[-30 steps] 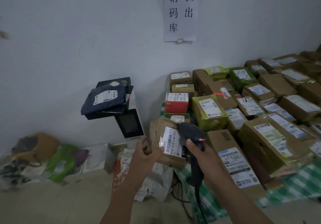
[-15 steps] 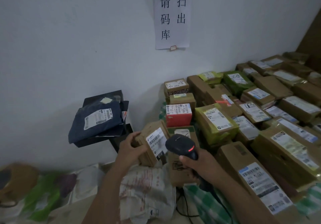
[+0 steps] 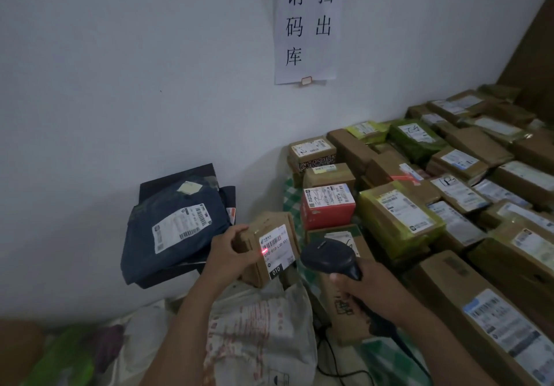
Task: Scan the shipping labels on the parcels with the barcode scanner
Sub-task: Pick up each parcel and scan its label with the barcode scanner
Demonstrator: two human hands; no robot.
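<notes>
In the head view, the left hand grips a small brown cardboard parcel just below centre, at about six o'clock, fingers curled over its top and side. Its white shipping label carries a barcode, "010" in a black corner block, and a red scan dot. At five o'clock the right hand clenches the handle of the black barcode scanner, whose head is turned toward the label. A dark blue mailer lies at eight o'clock, and labelled boxes crowd three o'clock.
</notes>
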